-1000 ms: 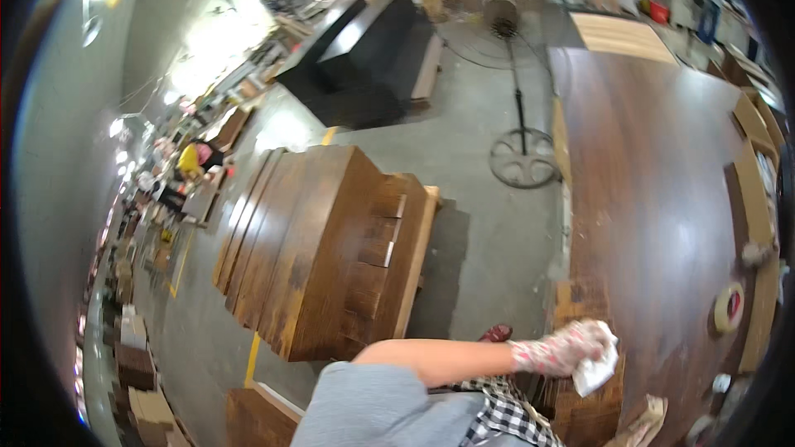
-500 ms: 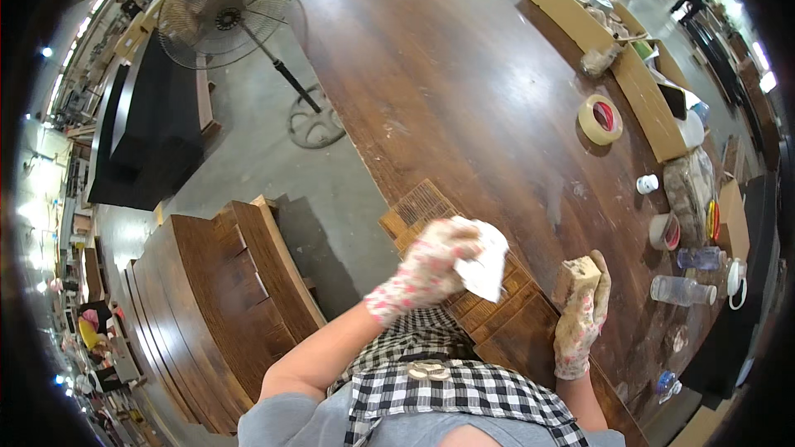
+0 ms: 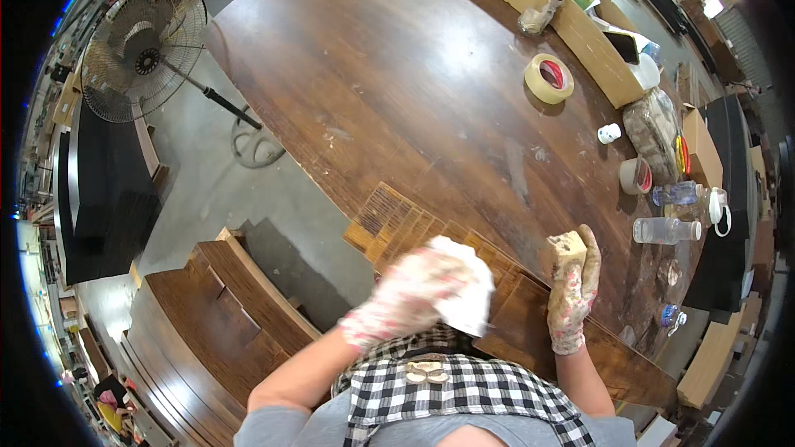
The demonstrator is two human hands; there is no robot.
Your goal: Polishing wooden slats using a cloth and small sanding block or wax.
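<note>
My left hand (image 3: pixel 406 294), in a stained white glove with pink spots, grips a crumpled white cloth (image 3: pixel 465 306). The hand is smeared by motion over a brown wooden piece (image 3: pixel 515 327) with slatted, panelled parts, lying along the near table edge. Whether the cloth touches the wood I cannot tell. In my right hand (image 3: pixel 569 312), gloved the same way, is a tan block (image 3: pixel 567 250) with a dark-specked end, perhaps a sponge. Thumb and fingers hold it upright above the table, beside the wooden piece's right side.
The large brown table (image 3: pixel 397 91) bears a tape roll (image 3: pixel 548 79), a small white bottle (image 3: pixel 609 133), another tape roll (image 3: pixel 635 175), clear bottles (image 3: pixel 665 230) and a cardboard box (image 3: pixel 588 50). A standing fan (image 3: pixel 146 60) and stacked brown wooden furniture pieces (image 3: pixel 207 306) are on the left.
The whole view has shifted. My left hand and the cloth have moved slightly toward me over the wooden piece. My right hand keeps its hold on the block.
</note>
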